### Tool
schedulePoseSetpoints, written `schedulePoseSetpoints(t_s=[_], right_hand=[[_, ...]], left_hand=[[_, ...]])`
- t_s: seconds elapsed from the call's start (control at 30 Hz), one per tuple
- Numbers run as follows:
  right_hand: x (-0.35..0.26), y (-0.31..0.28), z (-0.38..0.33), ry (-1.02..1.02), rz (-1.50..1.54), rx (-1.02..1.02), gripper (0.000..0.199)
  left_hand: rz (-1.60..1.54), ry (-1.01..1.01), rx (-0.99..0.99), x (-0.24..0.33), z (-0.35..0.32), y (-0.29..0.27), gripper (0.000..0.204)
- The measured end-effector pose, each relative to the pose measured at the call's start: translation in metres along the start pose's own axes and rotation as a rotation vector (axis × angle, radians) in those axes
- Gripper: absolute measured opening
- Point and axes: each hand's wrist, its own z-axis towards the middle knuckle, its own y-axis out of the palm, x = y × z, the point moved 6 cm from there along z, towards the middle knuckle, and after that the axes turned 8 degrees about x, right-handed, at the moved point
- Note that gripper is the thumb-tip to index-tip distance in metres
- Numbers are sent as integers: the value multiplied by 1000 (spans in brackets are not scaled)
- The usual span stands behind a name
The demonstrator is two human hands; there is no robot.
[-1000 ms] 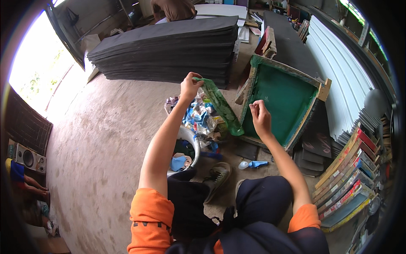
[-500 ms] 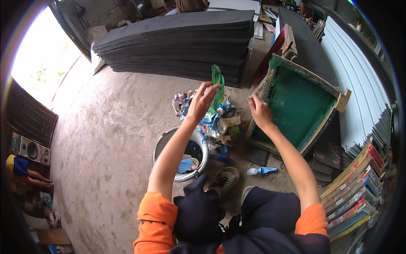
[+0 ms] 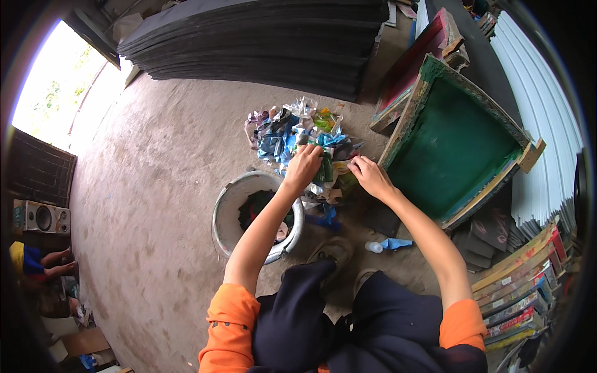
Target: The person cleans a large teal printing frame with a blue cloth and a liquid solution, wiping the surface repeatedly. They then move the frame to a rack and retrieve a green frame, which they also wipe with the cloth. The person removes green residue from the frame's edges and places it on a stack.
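Note:
Over a heap of crumpled plastic scraps [image 3: 277,142], my left hand [image 3: 302,168] is closed on a piece of green plastic film [image 3: 324,169] that hangs beside its fingers. My right hand [image 3: 373,178] is a short way to the right, by the lower left side of a green screen-printing frame [image 3: 457,143]. Its thumb and finger are pinched together; what they hold, if anything, is too small to make out. Left of the heap stands a pale round bucket [image 3: 225,211] with dark and green scraps and a pinkish piece inside. My left forearm hides part of it.
A small white bottle [image 3: 374,247] and a blue scrap [image 3: 396,244] lie by my shoes. Dark stacked sheets [image 3: 261,43] span the back. A red frame [image 3: 413,68], white sheets [image 3: 528,93] and several wooden frames [image 3: 519,280] stand on the right. Another person's legs [image 3: 57,264] show far left.
My left hand has come down and nearer with the green film, from raised to low over the heap. My right hand has also dropped slightly, away from the frame's edge. The view has shifted.

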Motion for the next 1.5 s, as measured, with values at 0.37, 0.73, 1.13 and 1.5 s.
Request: schedulePoseSetpoints(t_s=[0.37, 0.73, 1.13, 1.5], right_hand=[[-13, -19, -17, 4, -32, 14, 25], [0, -137, -81, 148, -114, 185, 27], [-3, -160, -118, 116, -166, 208, 29], [26, -123, -135, 346, -219, 9, 31]], left_hand=[[-79, -99, 47, 6, -1, -20, 23], [-41, -142, -22, -1, 29, -15, 27], [183, 29, -106, 41, 31, -48, 32], [362, 387, -455, 109, 40, -13, 33]])
